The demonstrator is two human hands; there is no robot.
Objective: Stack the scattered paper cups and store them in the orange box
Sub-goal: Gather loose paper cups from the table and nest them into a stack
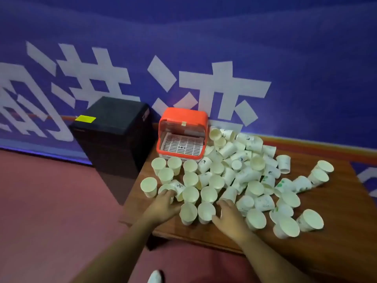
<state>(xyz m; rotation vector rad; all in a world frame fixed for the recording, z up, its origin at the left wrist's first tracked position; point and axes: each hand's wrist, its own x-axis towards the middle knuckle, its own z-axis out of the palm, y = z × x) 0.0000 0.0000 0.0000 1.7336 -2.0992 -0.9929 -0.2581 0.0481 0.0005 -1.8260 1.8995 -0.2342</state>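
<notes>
Early stage: orange box (183, 119), frame centre, holds no cups, paper cups (247, 174) lie unstacked across table (346, 213); left hand (163, 204) curls on tipped cup (177, 187), right hand (228, 214) grip indeterminate.

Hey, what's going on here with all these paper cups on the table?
A person reaches both bare hands into scattered paper cups on a wooden table. The left grip touches a tipped cup; the right grip is beside an upright cup. Whether either actually holds one is unclear. The orange box stands open at the far edge, no cups visible inside.
</notes>
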